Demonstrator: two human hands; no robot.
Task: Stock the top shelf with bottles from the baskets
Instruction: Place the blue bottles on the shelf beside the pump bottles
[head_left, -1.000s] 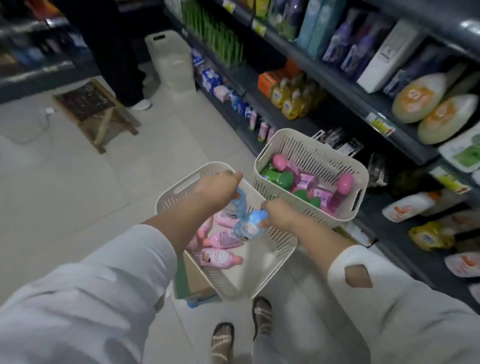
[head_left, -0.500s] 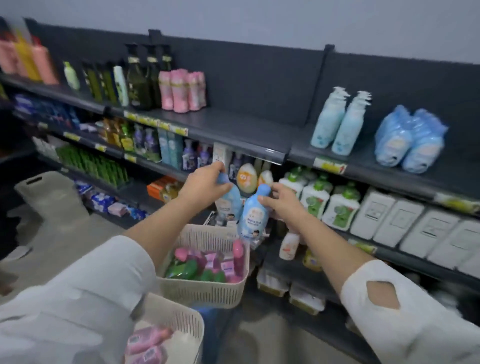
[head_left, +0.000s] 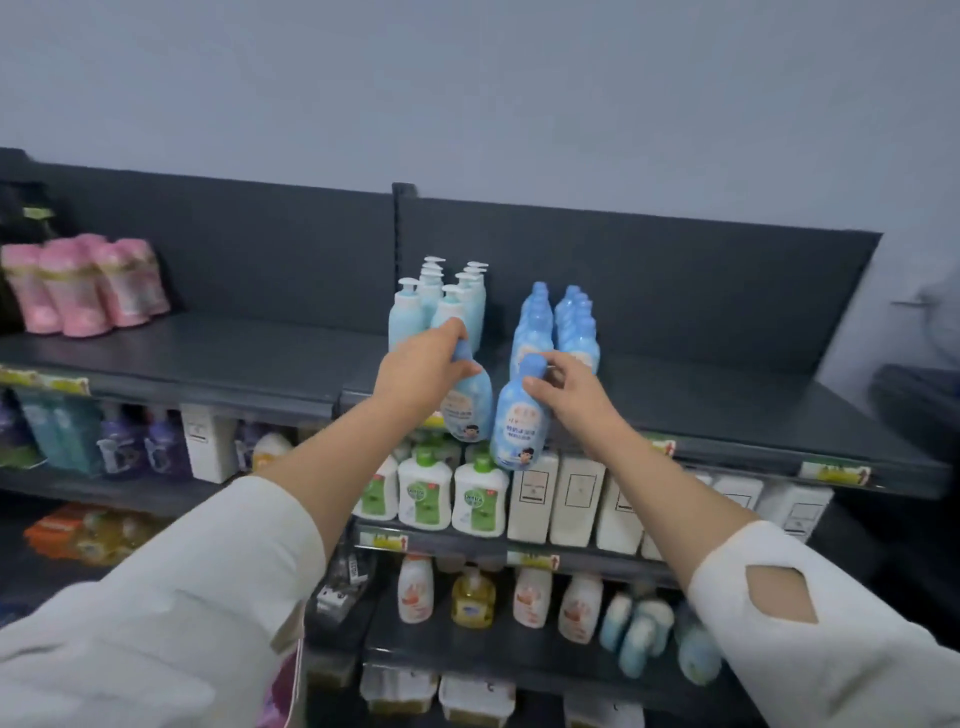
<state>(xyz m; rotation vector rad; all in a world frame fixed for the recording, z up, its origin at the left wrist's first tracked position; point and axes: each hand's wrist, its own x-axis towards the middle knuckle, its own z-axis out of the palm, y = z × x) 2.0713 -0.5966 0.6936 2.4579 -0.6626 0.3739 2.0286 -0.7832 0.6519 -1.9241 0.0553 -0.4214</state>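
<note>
My left hand (head_left: 422, 370) grips a light blue bottle (head_left: 470, 405) by its neck, held in front of the top shelf's front edge. My right hand (head_left: 569, 391) pinches the cap of a second light blue bottle (head_left: 519, 423), which hangs just right of the first. Both bottles are level with the dark grey top shelf (head_left: 270, 364). Behind them on that shelf stand rows of matching blue bottles (head_left: 566, 325) and several pale blue pump bottles (head_left: 439, 301). The baskets are out of view.
Pink bottles (head_left: 83, 288) stand at the top shelf's left end. Bare shelf lies between them and the pump bottles, and right of the blue rows. Lower shelves hold green-and-white soap bottles (head_left: 449, 496), white cartons (head_left: 576, 496) and other products.
Both hands lifted the two blue bottles out of the basket and raised them up to the top shelf. The view swung from the floor and baskets up to the shelving.
</note>
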